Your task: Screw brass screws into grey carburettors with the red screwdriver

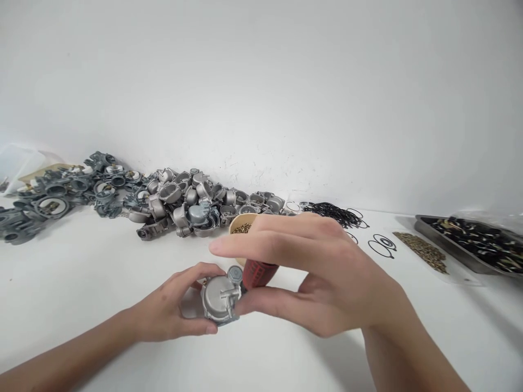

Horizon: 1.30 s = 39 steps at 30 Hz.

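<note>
White tbl, roomy front, pts @ back edge, L hand w/ carb

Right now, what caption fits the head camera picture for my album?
Left hand grips a round metal part, right hand a red handle; metal pieces heaped behind.

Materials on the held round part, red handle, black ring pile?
Round part: metal, probably cast; dull silver-grey sheen, raised ribs. Red handle: plastic or rubber, can't tell which; dark patterned grip. Black ring pile: likely rubber; thin, dark, tangled loops.
</note>
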Tool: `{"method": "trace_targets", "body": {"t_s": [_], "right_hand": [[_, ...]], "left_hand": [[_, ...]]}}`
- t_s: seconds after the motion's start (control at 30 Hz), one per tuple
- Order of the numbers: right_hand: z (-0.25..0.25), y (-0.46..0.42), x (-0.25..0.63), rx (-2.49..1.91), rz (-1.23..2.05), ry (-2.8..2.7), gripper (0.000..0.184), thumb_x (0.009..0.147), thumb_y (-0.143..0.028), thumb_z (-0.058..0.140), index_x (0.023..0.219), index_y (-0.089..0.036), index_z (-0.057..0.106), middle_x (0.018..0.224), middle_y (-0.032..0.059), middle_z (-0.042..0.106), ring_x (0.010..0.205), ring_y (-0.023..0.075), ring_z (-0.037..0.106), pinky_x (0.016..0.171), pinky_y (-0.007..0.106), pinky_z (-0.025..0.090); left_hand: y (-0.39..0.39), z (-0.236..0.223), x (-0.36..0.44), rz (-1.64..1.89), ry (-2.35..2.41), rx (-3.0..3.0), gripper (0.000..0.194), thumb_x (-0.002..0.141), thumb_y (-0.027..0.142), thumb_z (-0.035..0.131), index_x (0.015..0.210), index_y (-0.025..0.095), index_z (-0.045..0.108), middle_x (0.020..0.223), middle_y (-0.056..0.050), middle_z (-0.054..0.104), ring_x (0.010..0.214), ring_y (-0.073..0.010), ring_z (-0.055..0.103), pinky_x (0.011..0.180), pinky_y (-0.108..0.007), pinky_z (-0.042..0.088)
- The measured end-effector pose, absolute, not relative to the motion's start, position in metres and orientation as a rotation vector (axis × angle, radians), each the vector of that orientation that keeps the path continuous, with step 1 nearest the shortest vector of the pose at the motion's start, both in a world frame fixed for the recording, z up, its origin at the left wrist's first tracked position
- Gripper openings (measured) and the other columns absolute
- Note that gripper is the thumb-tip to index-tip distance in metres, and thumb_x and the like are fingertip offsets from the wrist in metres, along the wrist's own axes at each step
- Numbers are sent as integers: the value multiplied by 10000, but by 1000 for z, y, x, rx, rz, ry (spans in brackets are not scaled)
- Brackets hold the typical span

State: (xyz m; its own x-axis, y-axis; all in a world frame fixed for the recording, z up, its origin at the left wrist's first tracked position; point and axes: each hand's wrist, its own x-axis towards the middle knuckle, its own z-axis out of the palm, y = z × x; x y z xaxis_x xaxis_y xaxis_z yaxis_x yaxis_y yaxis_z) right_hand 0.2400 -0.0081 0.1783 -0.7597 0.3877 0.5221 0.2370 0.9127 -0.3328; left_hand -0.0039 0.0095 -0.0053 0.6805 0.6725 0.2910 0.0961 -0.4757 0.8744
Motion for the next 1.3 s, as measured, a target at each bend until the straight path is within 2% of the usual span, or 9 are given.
{"method": "trace_targets", "body": {"t_s": [0.13,0.3,0.5,0.63,0.83,1.0,1.13,1.2,1.3], "right_hand": [[178,-8,242,-361,453,-2466,483,944,-51,534,1418,-137,561,894,19,696,796,118,642,744,265,573],[177,-7,241,-439,373,-2430,338,974,-89,629,1294,-197,643,848,-13,703,761,102,634,756,259,568],[177,-8,241,-353,428,-2435,447,955,-41,563,1377,-182,598,892,-2,699,776,98,644,746,251,576],[174,-8,241,-406,346,-2372,270,988,-153,670,1248,-222,680,904,-5,703,742,80,643,710,224,568],[178,-9,242,-351,433,-2432,458,956,-43,524,1394,-159,593,942,31,700,823,118,655,796,296,607],[176,-8,241,-384,375,-2356,283,965,-108,665,1237,-186,683,917,10,705,770,88,660,746,238,590],[177,-9,241,-334,401,-2406,415,982,-101,553,1390,-170,583,1013,41,708,882,116,692,845,295,625],[177,-10,240,-313,380,-2411,440,976,-54,522,1390,-186,584,1036,37,709,876,101,694,810,263,622],[175,-10,239,-350,342,-2351,300,1002,-90,592,1260,-217,676,989,14,691,781,67,679,697,198,595]], "left_hand": [[10,-6,-3,777,604,1983,660,890,422,820,1449,321,486,1386,-81,634,1156,-309,667,966,-431,604],[10,-5,-3,777,606,1996,653,900,425,802,1457,321,479,1366,-82,642,1127,-304,670,924,-413,614],[8,-2,-2,788,615,1994,600,901,382,798,1416,321,497,1306,-60,658,1077,-281,680,928,-414,612],[8,0,-2,774,609,1969,583,896,359,794,1399,304,504,1244,-58,681,1048,-277,688,923,-420,615],[8,0,-3,754,625,1992,616,908,366,774,1444,301,477,1355,-86,651,1122,-297,673,929,-411,608],[7,0,-3,768,629,2021,591,917,371,763,1433,323,478,1243,-55,699,1009,-271,705,874,-383,621],[6,-1,-3,789,600,2028,600,954,364,720,1484,320,441,1281,-72,690,1016,-275,711,874,-379,621],[6,0,-3,784,598,2034,575,967,360,707,1475,309,443,1246,-74,700,1012,-275,711,863,-374,622],[6,2,-3,793,601,2058,562,965,368,709,1463,313,454,1210,-67,700,1016,-277,700,880,-395,621]]}}
